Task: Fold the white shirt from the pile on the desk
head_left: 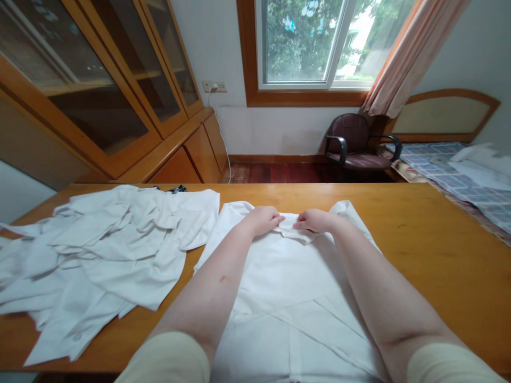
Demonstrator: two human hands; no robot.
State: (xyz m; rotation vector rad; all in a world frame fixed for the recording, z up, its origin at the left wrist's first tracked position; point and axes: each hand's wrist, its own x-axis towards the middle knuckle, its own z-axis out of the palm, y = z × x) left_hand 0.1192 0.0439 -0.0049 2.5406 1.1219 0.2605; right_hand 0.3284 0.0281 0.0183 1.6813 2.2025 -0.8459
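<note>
A white shirt (279,276) lies spread on the middle of a wooden table (439,239), its collar (294,232) toward the table's far edge. The left hand (265,219) and right hand (313,220) have curled, nearly closed fingers pinching the collar, slightly apart. Smoothing it well likely means light, even tension, drawing outward from the centre. The forearms cover parts of the shirt's sides; its lower end is cut off. Behind the clothes pile (120,239) on the table's left, a dark patterned item (178,189) is unclear.
</note>
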